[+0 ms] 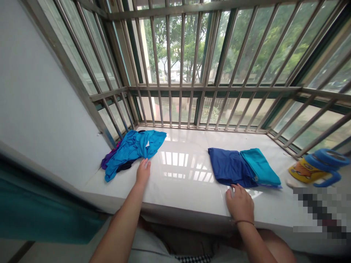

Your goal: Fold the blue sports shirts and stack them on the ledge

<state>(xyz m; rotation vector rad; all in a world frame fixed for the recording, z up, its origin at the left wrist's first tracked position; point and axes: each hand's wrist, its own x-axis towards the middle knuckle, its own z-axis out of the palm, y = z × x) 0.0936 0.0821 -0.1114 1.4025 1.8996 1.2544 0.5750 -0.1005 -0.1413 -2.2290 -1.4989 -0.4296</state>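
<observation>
A crumpled bright blue garment (137,144) lies at the left of the white sill, over purple and dark cloth (109,160). My left hand (143,172) is at its near edge, fingers stretched out and fingertips at the fabric. Further right, a folded navy cloth (226,166) lies flat beside a folded teal cloth (259,166); the two overlap where they meet. Against the navy cloth's near edge rests my right hand (240,202), thumb apart from the fingers, with nothing visibly held. A thin band circles that wrist.
A yellow and blue mug with a handle (308,170) stands at the sill's right end. Metal bars (182,87) rise along the back and both sides. A white wall (49,109) and a teal curtain (46,212) are on the left. A pixelated patch hides the lower right.
</observation>
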